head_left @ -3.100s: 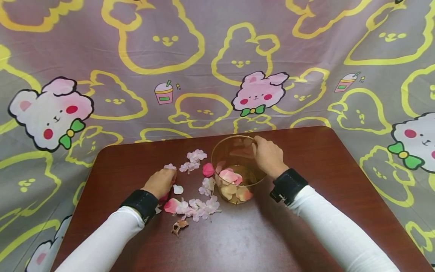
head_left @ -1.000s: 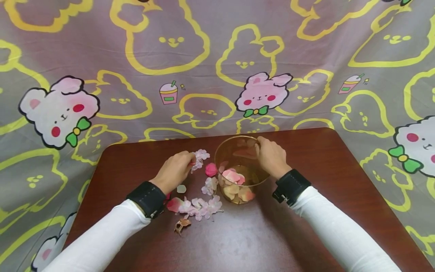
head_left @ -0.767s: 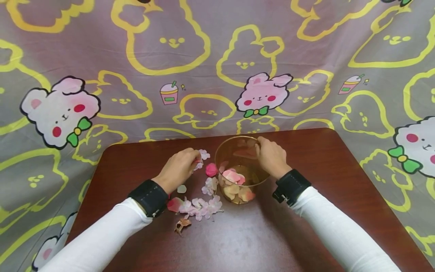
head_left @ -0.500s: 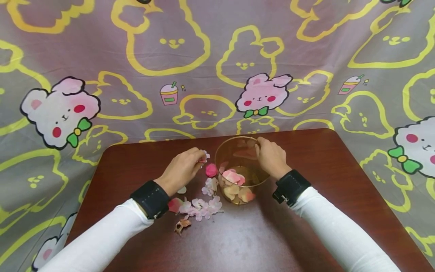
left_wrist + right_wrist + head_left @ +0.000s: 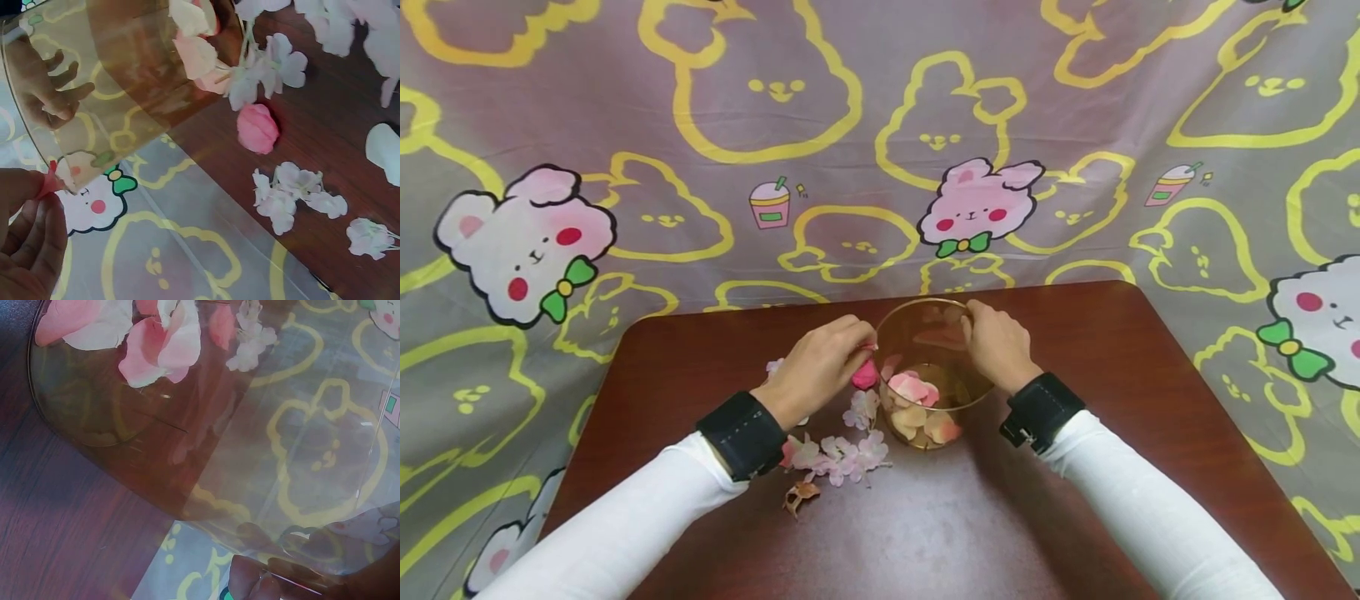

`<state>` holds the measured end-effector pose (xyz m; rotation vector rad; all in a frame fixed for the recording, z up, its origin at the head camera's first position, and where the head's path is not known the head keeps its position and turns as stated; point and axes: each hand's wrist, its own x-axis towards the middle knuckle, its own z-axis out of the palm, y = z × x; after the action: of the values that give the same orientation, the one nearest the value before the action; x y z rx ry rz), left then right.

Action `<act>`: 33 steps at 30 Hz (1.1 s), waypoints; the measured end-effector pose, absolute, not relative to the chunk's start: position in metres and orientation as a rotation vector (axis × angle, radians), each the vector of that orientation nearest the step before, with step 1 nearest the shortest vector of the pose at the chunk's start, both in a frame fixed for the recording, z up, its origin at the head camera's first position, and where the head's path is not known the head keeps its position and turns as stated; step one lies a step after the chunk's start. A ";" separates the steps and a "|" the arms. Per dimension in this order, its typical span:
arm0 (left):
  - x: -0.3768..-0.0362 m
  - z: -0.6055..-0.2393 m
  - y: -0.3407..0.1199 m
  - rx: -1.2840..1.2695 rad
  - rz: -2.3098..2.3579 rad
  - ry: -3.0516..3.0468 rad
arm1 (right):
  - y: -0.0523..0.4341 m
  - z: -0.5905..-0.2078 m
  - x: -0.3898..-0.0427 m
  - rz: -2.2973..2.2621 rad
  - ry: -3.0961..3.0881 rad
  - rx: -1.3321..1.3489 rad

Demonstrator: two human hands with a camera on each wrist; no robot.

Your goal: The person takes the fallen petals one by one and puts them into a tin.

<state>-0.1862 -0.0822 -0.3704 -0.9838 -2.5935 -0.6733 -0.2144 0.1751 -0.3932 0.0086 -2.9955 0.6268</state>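
Loose pink blossoms scattered on brown table, left hand pinching a small red petal right at the rim of the clear bowl, petals piled inside, right hand gripping the bowl's far right rim.

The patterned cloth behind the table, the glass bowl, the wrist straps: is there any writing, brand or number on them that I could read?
None can be read.
The cloth bears only pictures: bunnies, drink cups, yellow outlines.
The glass bowl shows no label.
The black wrist straps show no print.
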 end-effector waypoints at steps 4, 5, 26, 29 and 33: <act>-0.184 -0.366 -0.078 -0.989 -0.712 -2.549 | 0.174 -0.393 -0.215 0.621 -2.987 0.016; -0.183 -0.365 -0.077 -0.989 -0.724 -2.539 | 0.174 -0.393 -0.215 0.619 -2.986 0.016; -0.185 -0.367 -0.048 -1.107 -0.714 -2.562 | 0.174 -0.393 -0.215 0.634 -2.987 0.019; -0.184 -0.369 -0.047 -1.127 -0.708 -2.611 | 0.174 -0.393 -0.215 0.630 -2.983 0.012; -0.184 -0.370 -0.046 -1.146 -0.685 -2.683 | 0.175 -0.393 -0.215 0.625 -2.986 0.008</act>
<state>-0.1838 -0.0463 -0.3699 -1.1462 -2.6825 -0.6853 -0.2148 0.1749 -0.3930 0.0081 -2.9858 0.6246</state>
